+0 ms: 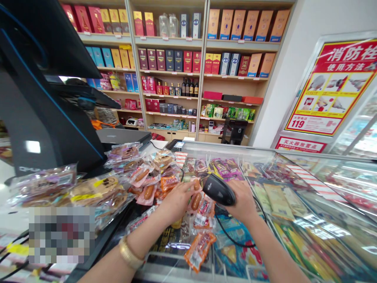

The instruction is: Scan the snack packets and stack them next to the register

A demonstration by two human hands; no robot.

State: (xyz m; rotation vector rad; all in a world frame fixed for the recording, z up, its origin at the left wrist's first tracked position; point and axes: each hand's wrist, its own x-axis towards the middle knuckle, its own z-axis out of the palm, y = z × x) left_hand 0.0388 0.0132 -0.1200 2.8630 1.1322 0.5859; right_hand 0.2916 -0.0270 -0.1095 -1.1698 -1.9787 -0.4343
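My right hand [242, 198] is wrapped round a black barcode scanner [219, 189], whose head points left toward my other hand. Between the fingers of my left hand [179, 198] is a small packaged sausage [196, 184], close to the scanner's head. Just below it, another packaged sausage [195, 201] lies by my fingertips. Orange and clear snack packets [203, 220] rest on the glass under my hands, and one orange packet [200, 250] lies nearer to me. The scanner's black cable [235, 244] loops below my right hand.
A pile of packaged snacks [103, 188] spreads at the left, beside a black checkout terminal [44, 98]. Beneath the glass of the freezer [206, 146] are frozen treats. Shelves [167, 41] with boxed bottles stand behind, and a red fire-hydrant poster [332, 86] hangs at the right.
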